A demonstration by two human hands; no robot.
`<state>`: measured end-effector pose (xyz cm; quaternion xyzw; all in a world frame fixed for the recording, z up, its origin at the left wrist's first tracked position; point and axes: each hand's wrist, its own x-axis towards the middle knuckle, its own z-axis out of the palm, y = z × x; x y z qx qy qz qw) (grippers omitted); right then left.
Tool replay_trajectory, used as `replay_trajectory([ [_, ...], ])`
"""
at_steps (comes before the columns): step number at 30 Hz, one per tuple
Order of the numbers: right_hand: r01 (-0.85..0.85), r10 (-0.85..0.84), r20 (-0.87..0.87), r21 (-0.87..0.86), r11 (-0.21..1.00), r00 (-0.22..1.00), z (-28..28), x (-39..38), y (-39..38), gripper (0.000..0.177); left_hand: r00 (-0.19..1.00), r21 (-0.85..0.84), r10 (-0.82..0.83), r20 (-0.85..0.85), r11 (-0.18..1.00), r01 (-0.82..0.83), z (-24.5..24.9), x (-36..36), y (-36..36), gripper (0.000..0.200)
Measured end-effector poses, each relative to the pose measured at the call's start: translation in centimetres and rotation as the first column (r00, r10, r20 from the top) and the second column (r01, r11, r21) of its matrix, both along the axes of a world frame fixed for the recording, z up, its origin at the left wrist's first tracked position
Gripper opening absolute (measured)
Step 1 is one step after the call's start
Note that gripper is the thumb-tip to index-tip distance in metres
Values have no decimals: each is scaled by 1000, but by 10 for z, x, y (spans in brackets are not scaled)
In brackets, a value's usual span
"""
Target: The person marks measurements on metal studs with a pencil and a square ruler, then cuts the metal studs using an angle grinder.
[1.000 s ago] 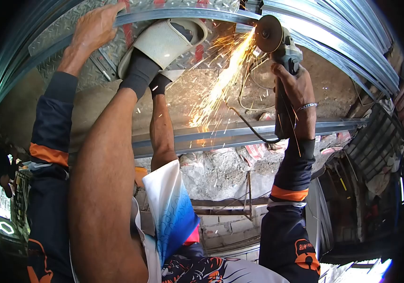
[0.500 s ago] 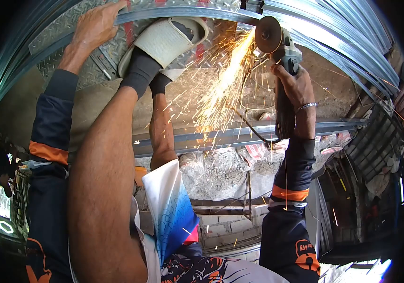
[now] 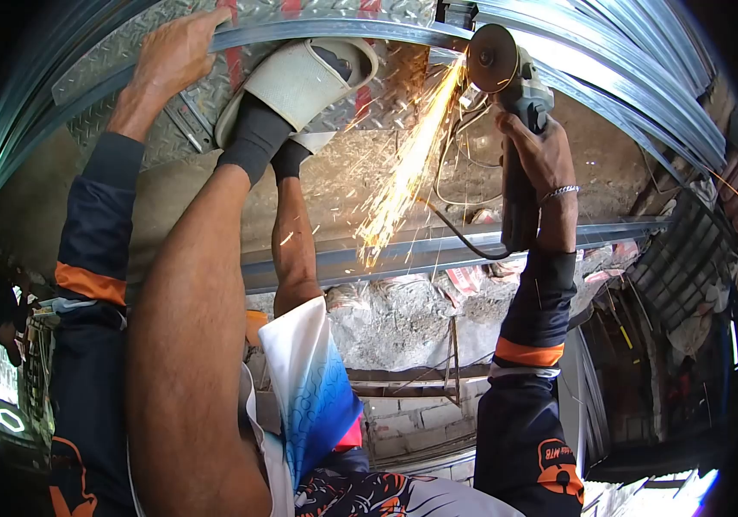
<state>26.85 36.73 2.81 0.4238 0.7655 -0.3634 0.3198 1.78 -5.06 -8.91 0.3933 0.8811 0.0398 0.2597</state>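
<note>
My right hand (image 3: 545, 153) is wrapped round the body of an angle grinder (image 3: 524, 103). The grinder's dark disc (image 3: 491, 59) meets a long galvanized steel channel (image 3: 334, 26), and a bright stream of sparks (image 3: 416, 164) sprays down and to the left. Further left, my left hand (image 3: 169, 59) grips the same channel, its fingers over the far edge and partly hidden. Between the hands, my foot in a pale slide sandal (image 3: 300, 82) rests against the channel, above a diamond-patterned metal plate (image 3: 149, 133).
More steel channels (image 3: 610, 52) lie bundled at the upper right and curve down the left side. Another long metal section (image 3: 334, 263) crosses behind my legs. The grinder's cord (image 3: 459, 237) loops below it. Rubble and sacks (image 3: 403, 314) sit along a block wall (image 3: 425, 418).
The spark spray has become narrower and less scattered. Hands, grinder and foot stay in nearly the same places, with the grinder dipping very slightly.
</note>
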Motion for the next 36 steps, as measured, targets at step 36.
replay_trajectory([
  [36,2,-4,37,57,998,999,-4,4,-9,54,998,-89,37,50,996,-32,5,-4,10,58],
])
